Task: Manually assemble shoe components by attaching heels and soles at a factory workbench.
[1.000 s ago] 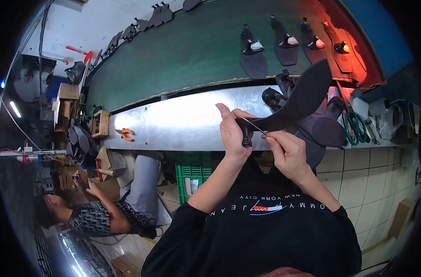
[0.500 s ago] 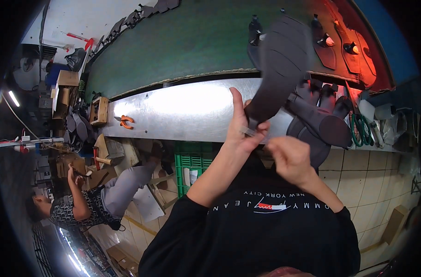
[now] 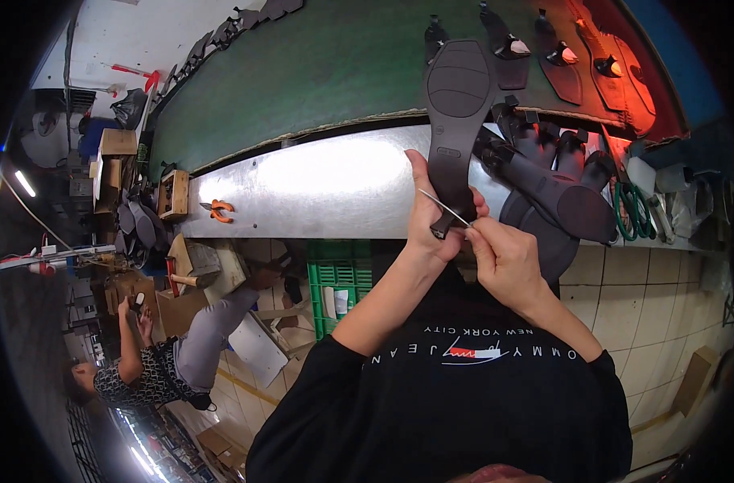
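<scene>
My left hand [image 3: 430, 229] grips a dark brown shoe sole [image 3: 457, 105] by its narrow end, thumb stretched up along its side. The sole points away from me, its underside showing with a lined oval pad at the wide end. In my right hand [image 3: 508, 262], fingertips pinch a slim silvery tool [image 3: 447, 208], blade or rod I cannot tell. It lies slantwise across the narrow end of the sole, close to my left palm. More dark soles [image 3: 556, 193] are piled just right of my hands.
Orange-handled pliers [image 3: 220, 211] lie on the metal bench strip [image 3: 303, 181]. Behind it, a green worktop [image 3: 303, 97] carries shoe parts under red light. Green-handled scissors [image 3: 631, 211] are at the right. A green crate [image 3: 323, 278] stands below the bench; another person [image 3: 154, 362] sits at left.
The sole has turned from a rightward tilt to nearly upright, its underside now in plain sight. My right hand has gone from blurred motion to still, near the narrow end.
</scene>
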`<state>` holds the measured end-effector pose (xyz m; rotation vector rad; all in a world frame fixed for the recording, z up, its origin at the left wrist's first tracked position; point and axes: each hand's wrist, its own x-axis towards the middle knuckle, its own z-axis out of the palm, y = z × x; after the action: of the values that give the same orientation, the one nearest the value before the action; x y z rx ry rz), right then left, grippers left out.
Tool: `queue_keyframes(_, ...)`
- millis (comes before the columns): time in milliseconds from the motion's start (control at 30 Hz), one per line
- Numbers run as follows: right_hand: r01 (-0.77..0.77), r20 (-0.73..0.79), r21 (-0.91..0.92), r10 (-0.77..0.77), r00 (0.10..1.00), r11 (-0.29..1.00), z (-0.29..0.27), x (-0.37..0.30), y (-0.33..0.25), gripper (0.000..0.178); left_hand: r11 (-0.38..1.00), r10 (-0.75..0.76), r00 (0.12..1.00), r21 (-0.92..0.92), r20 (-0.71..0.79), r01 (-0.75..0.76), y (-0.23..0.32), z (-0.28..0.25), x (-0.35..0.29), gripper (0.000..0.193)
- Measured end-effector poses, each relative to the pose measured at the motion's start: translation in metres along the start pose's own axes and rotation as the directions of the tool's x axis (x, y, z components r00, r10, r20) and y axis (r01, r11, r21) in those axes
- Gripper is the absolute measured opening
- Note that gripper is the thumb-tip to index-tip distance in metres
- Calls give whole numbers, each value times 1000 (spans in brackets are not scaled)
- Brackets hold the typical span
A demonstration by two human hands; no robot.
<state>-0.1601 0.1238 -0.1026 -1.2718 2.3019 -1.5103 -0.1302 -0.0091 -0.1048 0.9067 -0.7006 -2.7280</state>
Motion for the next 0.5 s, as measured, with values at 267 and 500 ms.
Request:
queue_keyframes(267,159,222,117,-182,958,980,3,-14,-12,15,998,47,992,35,-117,-43,16,-15,12,68)
queue_keyframes(500,52,136,64,-60,989,997,-22,9,23,10,862,489,858,240,-159,-447,118,-108,-15,73)
